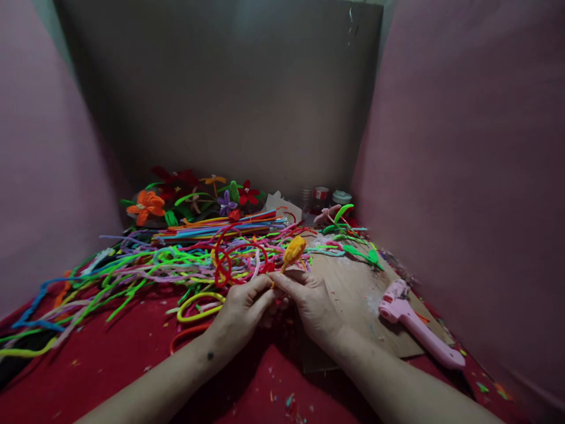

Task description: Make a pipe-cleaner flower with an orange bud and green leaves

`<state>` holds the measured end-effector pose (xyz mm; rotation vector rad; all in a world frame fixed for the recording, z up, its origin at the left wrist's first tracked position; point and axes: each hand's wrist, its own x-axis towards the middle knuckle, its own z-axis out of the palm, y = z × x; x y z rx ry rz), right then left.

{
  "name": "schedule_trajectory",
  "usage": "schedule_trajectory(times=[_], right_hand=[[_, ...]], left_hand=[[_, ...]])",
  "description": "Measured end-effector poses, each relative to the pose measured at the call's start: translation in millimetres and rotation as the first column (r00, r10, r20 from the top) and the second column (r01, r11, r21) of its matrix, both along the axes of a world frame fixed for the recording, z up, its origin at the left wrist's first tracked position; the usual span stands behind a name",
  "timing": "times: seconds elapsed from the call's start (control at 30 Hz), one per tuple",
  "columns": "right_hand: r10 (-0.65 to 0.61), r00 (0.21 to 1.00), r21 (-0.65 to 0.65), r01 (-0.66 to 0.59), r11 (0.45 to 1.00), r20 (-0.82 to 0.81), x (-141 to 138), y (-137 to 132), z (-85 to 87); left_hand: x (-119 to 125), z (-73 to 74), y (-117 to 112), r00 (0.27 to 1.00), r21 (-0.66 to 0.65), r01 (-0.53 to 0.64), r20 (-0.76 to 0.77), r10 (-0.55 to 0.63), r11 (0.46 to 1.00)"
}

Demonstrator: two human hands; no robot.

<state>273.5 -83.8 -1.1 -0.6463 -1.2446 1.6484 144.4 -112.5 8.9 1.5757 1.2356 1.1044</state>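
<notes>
A yellow pipe-cleaner flower bud (pixel 294 251) stands up between my hands, tilted a little to the right, on a thin yellow stem. My left hand (pixel 249 300) pinches near the lower end of that stem. From the other side my right hand (pixel 311 297) closes thumb and fingers on the stem just below the bud. The two sets of fingertips nearly meet, and they hide the stem's lower end. Just beyond my left hand a red pipe cleaner (pixel 223 265) curls up in loops. A yellow looped pipe cleaner (pixel 198 307) lies beside my left wrist.
A pink glue gun (pixel 417 324) rests on a cardboard sheet (pixel 353 288) at the right. Tangled pipe cleaners (pixel 150 265) spread across the red cloth (pixel 110 359). Behind them stand finished flowers (pixel 148 206) and a lidded jar (pixel 342 198). Pink side panels and a grey back panel enclose the workspace.
</notes>
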Motion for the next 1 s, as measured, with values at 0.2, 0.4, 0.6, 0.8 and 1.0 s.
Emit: schedule_trajectory(times=[0.2, 0.4, 0.6, 0.8, 1.0], right_hand=[[0.039, 0.999, 0.035, -0.040, 0.999, 0.025, 1.4, -1.0, 0.6], [0.090, 0.995, -0.026, -0.091, 0.996, -0.038, -0.6, -1.2, 0.8], [0.040, 0.997, 0.034, -0.038, 0.999, -0.065, 1.2, -1.1, 2.6], [0.076, 0.993, 0.118, -0.066, 0.991, -0.089, 3.7, -0.3, 1.4], [0.087, 0.996, 0.102, -0.083, 0.991, -0.035, 3.3, -4.5, 0.6]], left_hand=[[-1.7, 2.9, 1.7, 0.987, -0.210, 0.096, 0.149, -0.065, 0.973], [-5.1, -1.5, 4.4, 0.859, -0.311, 0.329, 0.491, -0.146, 0.892], [-6.8, -2.1, 5.2, 0.691, -0.279, 0.501, 0.699, -0.185, 0.819], [-7.9, 0.1, 2.0, 0.611, -0.237, 0.580, 0.760, -0.223, 0.779], [-9.6, 0.1, 1.6, 0.671, -0.227, 0.581, 0.677, -0.303, 0.781]])
